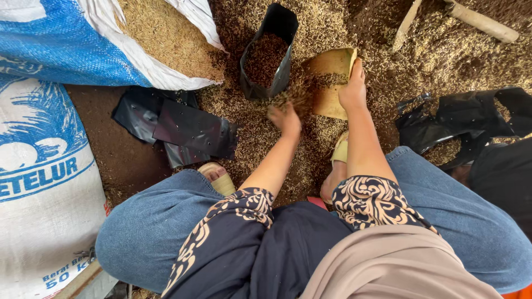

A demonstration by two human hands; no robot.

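At far left lie white-and-blue sacks and flat black bags. The left hand sweeps husk mix with fingers curled, blurred, toward the open black planting bag. The right hand grips a curved scoop beside it. A good fill would tip low over the bag's mouth. The bag's depth is hidden
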